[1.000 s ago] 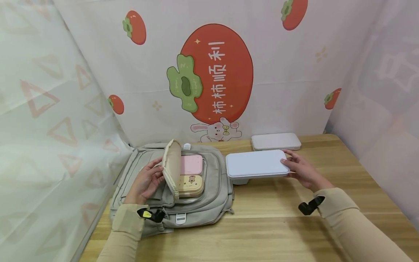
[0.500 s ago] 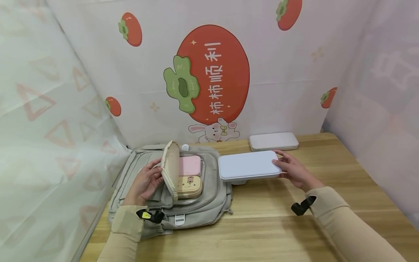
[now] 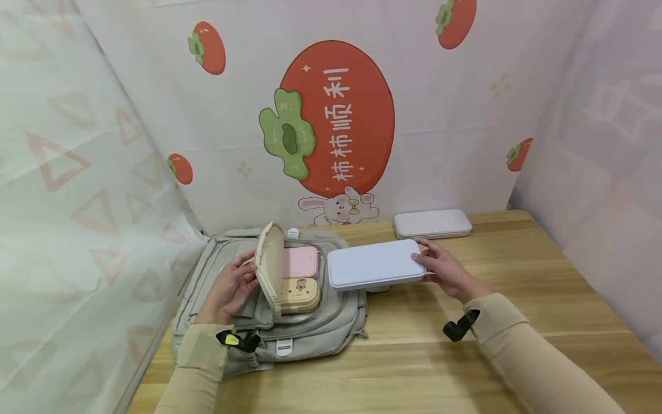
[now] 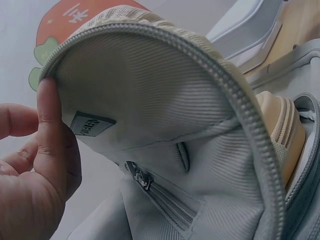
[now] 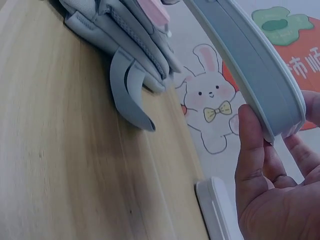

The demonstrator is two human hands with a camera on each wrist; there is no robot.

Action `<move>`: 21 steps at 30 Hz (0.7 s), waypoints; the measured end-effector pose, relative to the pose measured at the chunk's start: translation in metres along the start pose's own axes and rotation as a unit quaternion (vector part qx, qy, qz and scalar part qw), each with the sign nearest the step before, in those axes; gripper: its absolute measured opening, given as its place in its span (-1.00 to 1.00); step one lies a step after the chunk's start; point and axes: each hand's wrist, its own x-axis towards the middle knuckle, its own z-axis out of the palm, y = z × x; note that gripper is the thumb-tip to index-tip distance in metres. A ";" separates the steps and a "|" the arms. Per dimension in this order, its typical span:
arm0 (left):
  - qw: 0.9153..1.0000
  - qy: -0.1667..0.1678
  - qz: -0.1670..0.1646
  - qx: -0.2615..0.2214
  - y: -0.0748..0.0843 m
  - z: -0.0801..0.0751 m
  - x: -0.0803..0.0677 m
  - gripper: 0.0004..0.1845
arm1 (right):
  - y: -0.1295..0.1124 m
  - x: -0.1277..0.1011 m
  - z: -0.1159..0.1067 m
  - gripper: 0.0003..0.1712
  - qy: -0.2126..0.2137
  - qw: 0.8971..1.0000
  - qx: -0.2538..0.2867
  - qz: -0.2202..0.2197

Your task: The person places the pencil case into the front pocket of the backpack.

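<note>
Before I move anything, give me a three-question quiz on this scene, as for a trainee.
1. What do the right fingers hold?
2. True or false: the left fingers are touching the white case on the table.
3. Inside the backpack, beside the yellow case, lies: A) the white case; B) the pink item; C) a bottle.

Key:
1. The light-blue case.
2. False; they hold the flap.
3. B.

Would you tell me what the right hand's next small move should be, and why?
Probably ease the blue case left toward the bag: the right hand grips it by one end, and the left hand holds the flap open.
</note>
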 end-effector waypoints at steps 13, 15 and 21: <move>1.000 -0.001 0.006 0.002 0.000 -0.003 0.001 -0.59 | 0.001 0.015 0.028 -0.31 -0.011 1.000 0.010 0.015; 1.000 0.001 0.004 0.002 -0.001 -0.003 0.001 -0.60 | 0.002 0.016 0.032 -0.31 -0.011 1.000 0.011 0.018; 1.000 0.004 -0.001 -0.008 -0.001 -0.002 0.003 -0.62 | 0.004 0.021 0.041 -0.32 -0.012 1.000 0.017 0.019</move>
